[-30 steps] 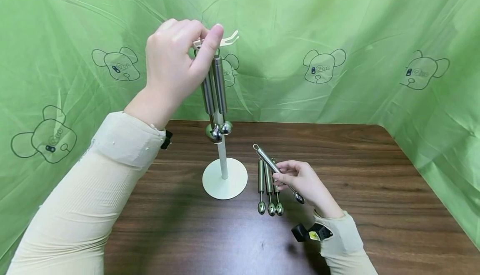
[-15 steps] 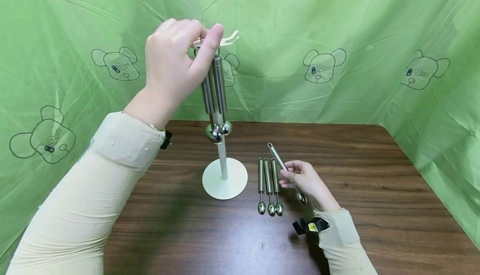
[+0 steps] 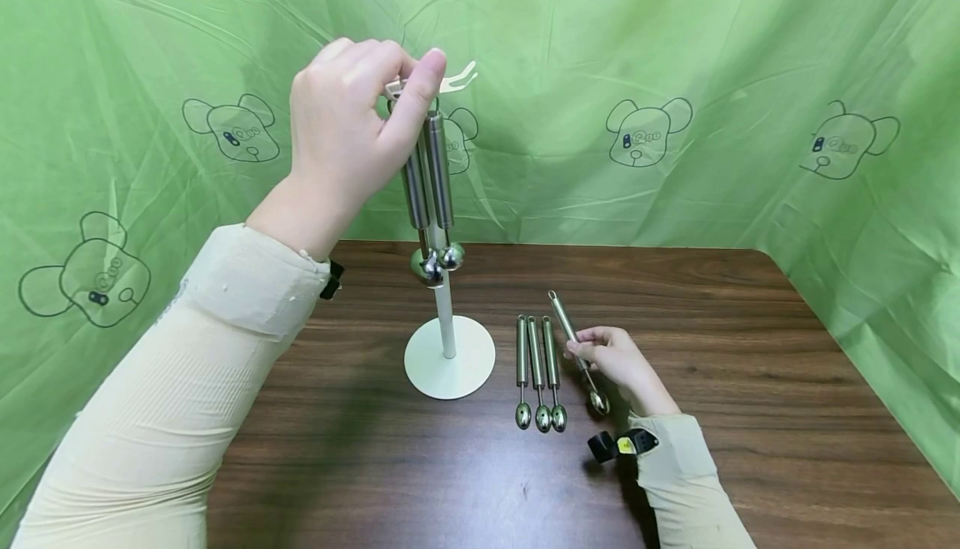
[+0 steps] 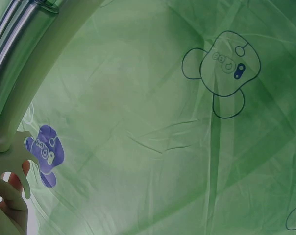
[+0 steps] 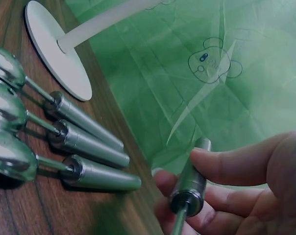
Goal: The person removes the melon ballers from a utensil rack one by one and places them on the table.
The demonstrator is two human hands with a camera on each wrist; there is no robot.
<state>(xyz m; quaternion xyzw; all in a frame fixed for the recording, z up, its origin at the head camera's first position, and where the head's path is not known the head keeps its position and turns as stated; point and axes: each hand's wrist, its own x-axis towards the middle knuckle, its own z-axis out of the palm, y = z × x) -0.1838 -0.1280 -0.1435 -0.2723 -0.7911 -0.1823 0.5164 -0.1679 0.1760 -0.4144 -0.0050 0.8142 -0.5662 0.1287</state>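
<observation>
My left hand [image 3: 348,112] grips the top of a white stand [image 3: 446,316], its thumb and fingers around the hooked top [image 4: 11,161]. Below it hang several shiny metal scoops [image 3: 438,170], partly hidden by the hand. In my right hand [image 3: 618,366] is another metal scoop [image 3: 564,317], pinched by its thick handle between thumb and fingers. That scoop slants, with its loop end away from me and its round bowl towards me. Three matching scoops [image 3: 536,357] lie side by side on the table, just left of the right hand, bowls towards me.
The dark wooden table [image 3: 750,449] carries the stand's round white base [image 3: 420,370]. A green curtain [image 3: 540,32] printed with cartoon mouse heads closes off the back and sides. Black cameras are strapped to both wrists, the right one [image 3: 622,447] low over the table.
My right hand has moved right with its scoop, away from the three lying scoops, and the scoop has turned closer to lining up with them. The left hand has stayed still.
</observation>
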